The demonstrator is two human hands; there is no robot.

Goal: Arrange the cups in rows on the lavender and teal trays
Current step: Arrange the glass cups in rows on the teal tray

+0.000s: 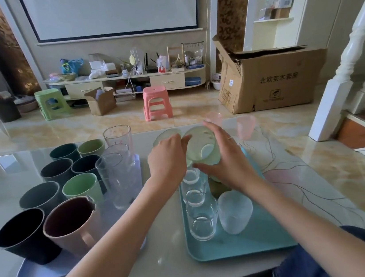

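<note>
Over teal tray (255,242) — hands (202,156), green cup (201,146)

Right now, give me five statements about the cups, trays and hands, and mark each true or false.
1. The right hand grips a tilted pale green cup above the teal tray. True.
2. The frosted cup stands on the lavender tray. False: it is on the teal tray, beside the clear glasses.
3. The pink mug with a handle sits at the near end of the lavender tray. True.
4. Both trays lie on the floor. False: they lie on the table.
5. The left hand holds a black cup. False: it reaches toward the pale green cups; the black cup stands untouched on the lavender tray.
</note>
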